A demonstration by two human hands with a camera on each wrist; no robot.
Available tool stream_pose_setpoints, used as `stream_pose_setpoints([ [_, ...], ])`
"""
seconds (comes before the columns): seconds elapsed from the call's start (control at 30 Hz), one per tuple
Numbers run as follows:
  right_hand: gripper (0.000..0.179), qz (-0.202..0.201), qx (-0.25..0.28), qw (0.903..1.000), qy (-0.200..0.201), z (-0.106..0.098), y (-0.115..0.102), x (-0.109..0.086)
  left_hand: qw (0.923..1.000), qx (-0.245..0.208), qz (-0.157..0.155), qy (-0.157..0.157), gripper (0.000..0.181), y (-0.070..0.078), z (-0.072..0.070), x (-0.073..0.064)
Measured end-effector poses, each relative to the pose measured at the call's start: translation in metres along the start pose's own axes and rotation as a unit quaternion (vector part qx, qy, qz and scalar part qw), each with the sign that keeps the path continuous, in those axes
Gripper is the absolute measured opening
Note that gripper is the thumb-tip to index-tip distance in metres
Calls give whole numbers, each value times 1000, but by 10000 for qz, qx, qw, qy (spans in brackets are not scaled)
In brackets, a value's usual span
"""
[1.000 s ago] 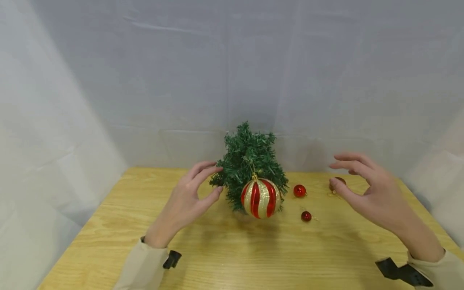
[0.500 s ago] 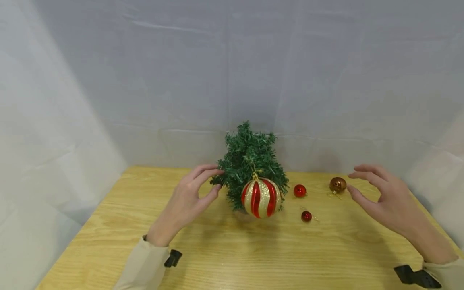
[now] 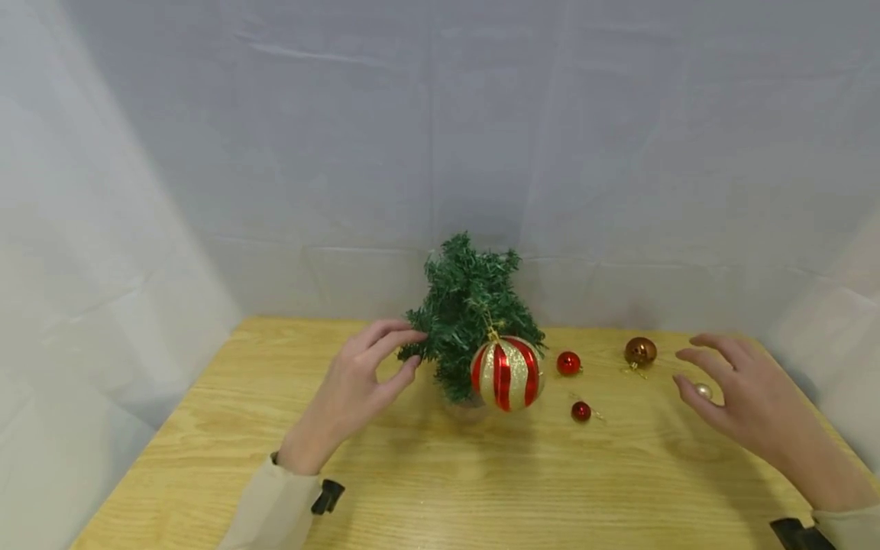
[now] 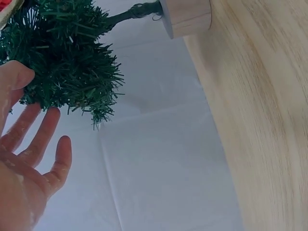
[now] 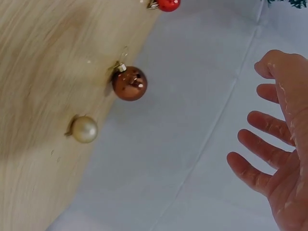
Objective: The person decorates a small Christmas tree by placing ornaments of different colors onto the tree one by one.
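A small green artificial Christmas tree [image 3: 457, 305] stands at the middle of the table on a wooden base [image 4: 188, 17]. From its front right hangs a big red-and-gold striped bauble [image 3: 507, 374]. My left hand [image 3: 360, 389] pinches a branch on the tree's left side; in the left wrist view the thumb lies on the needles and other fingers reach behind. My right hand [image 3: 745, 405], fingers loosely bent and holding nothing, is over the table's right part. A pearl-gold bauble [image 5: 84, 129] shows between its thumb and fingers in the head view, apart from them in the right wrist view.
A brown bauble [image 3: 641, 351], a bright red bauble [image 3: 568, 363] and a small dark red bauble [image 3: 580, 411] lie right of the tree. The wooden table [image 3: 426, 489] ends at a white cloth backdrop [image 3: 344, 191].
My right hand has moved right and slightly nearer, past the brown bauble, and the pearl-gold bauble has come into view. The tree has turned a little, its striped bauble shifting right.
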State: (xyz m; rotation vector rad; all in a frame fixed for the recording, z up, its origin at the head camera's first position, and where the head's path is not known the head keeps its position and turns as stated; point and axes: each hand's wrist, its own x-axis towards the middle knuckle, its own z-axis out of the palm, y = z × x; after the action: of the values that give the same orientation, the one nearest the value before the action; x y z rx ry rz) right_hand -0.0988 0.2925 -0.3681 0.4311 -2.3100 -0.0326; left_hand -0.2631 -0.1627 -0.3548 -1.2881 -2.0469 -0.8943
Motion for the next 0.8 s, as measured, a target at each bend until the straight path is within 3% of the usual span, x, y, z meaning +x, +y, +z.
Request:
stream_pose_setpoints([
  [0.2,71,-198,-389,9989,-168,5,6,-11,9994,106,309,86,33,3,2,-1],
  [0.4,76,-149,-643,9972,-362,10,11,-26,9975,397,574,92,36,8,4,-2],
  [0.8,78,-103,-658,9965,-497,21,27,-45,9864,1075,1212,281,38,17,11,-5],
])
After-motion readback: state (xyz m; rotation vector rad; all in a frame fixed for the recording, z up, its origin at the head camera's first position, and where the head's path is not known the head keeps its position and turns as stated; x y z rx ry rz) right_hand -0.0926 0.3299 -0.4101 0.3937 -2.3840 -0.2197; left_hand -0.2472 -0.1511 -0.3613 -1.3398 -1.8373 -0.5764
